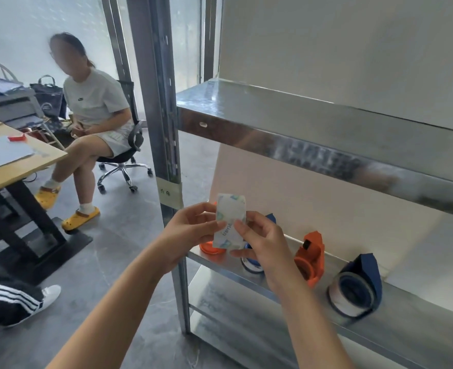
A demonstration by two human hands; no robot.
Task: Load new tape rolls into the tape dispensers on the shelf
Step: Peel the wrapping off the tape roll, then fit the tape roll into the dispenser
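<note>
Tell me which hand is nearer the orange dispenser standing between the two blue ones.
Right. The right hand pinches the wrapped tape roll just left of that orange dispenser; the left hand grips the roll's far side, farther left.

Seated person (92, 107) at 10 o'clock on a black office chair (125, 155) with a chrome wheeled base, yellow clogs (80, 218) on the grey floor (118, 262). Wooden desk (20, 169) at 9 o'clock carries a grey sheet (1, 153) and a small red item (17, 137). Printer (9, 107) and black tote bag (49, 98) sit behind it. At 8 o'clock: a second person's leg in black striped trousers (4, 299), white shoe (48, 295).
</note>
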